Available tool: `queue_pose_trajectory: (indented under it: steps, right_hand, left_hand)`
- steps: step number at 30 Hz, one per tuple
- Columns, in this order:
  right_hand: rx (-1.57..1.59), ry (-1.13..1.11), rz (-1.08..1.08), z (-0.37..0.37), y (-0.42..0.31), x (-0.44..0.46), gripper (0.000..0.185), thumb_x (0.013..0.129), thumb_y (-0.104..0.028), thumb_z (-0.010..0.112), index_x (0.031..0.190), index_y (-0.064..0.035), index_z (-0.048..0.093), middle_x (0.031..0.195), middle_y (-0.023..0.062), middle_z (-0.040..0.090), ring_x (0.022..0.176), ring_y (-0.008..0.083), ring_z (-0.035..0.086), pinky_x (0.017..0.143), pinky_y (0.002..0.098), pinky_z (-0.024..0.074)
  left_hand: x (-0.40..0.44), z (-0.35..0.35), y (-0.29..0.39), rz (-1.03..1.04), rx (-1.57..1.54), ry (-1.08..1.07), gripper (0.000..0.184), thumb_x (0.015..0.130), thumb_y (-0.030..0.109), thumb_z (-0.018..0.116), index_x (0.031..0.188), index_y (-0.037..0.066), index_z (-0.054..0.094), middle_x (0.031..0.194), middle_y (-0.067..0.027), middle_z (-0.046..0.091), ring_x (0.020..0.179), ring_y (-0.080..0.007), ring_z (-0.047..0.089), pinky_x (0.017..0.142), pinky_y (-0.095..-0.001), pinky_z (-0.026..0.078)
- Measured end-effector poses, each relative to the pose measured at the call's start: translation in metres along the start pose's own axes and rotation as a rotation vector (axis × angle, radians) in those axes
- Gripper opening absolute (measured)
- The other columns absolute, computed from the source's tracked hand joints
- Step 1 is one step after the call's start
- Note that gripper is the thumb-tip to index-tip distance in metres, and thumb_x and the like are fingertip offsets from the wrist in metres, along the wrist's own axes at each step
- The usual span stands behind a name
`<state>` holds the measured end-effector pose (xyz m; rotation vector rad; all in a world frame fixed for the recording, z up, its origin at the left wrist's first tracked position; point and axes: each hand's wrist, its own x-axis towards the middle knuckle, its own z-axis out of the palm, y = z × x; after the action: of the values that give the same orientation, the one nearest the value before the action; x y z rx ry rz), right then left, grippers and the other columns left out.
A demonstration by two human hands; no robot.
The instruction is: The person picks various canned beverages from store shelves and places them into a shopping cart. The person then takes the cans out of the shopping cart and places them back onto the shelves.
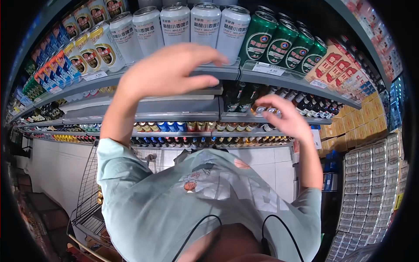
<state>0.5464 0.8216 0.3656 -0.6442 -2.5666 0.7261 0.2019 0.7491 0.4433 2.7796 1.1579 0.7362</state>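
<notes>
My left hand [172, 72] is raised in front of the upper shelf, with its thumb and fingers apart and nothing visible in it. Just behind it stands a row of white craft wheat beer cans [174, 26]. My right hand [286, 117] is lower, before the second shelf. Its fingers are bent and its thumb stands apart from them. Amber bottles [260, 109] with pale labels show between these fingertips; I cannot tell whether they touch. Dark green bottles [238, 98] stand to the left of that hand. Green beer cans [261, 38] are on the shelf above.
Gold-and-white cans [104, 48] line the upper left shelf. Red-and-cream packs [334, 61] sit at its right. A wire shopping cart [83, 192] stands at my left. Yellow cartons [355, 124] and wrapped can stacks [366, 187] rise at my right. Lower shelves hold more bottles.
</notes>
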Motion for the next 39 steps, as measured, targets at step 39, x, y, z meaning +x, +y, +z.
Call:
queue_pose_trajectory:
  steps: [39]
  right_hand:
    - [-0.649, -0.384, -0.074, -0.118, -0.062, 0.244, 0.079, 0.086, -0.054, 0.070, 0.142, -0.0025, 0.050, 0.137, 0.0199, 0.058, 0.128, 0.0320, 0.055, 0.109, 0.0414, 0.0425]
  left_hand:
    - [0.116, -0.106, -0.055, -0.490, 0.237, -0.743, 0.092, 0.076, 0.056, 0.079, 0.140, -0.002, 0.050, 0.127, -0.0251, 0.064, 0.120, -0.0363, 0.060, 0.102, -0.0400, 0.046]
